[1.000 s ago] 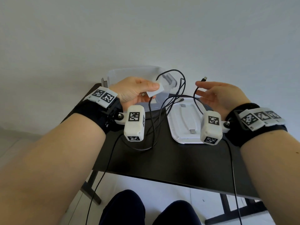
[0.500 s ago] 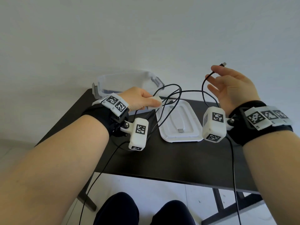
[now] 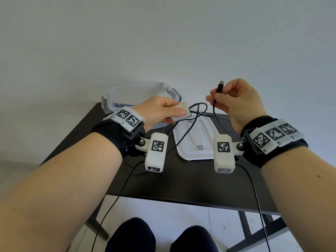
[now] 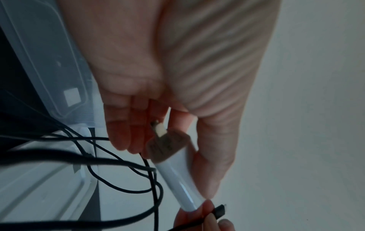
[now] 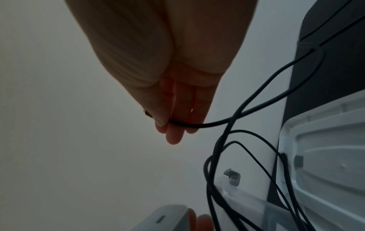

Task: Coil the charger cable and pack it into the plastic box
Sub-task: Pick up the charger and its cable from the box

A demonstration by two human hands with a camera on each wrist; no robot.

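Pointing upward, cable plug (image 3: 220,86) in right hand (image 3: 234,102)

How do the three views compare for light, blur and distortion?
Head view: bright, even light, sharp on the plug, forearms stretched by the wide lens. Left wrist view: dim and bluish, the adapter smeared, the nearest cable soft. Right wrist view: dimmest, the right hand backlit against the wall, fingers glowing red.

Both forearms reach forward, wrists strapped with tagged bands. The left hand (image 3: 160,111) sits lower, thumb lying flat on top of the white charger block (image 3: 182,110), fingers curled beneath it. The right hand (image 3: 236,102) is raised, fingertips pinching the black cable (image 3: 214,110) just below its plug.
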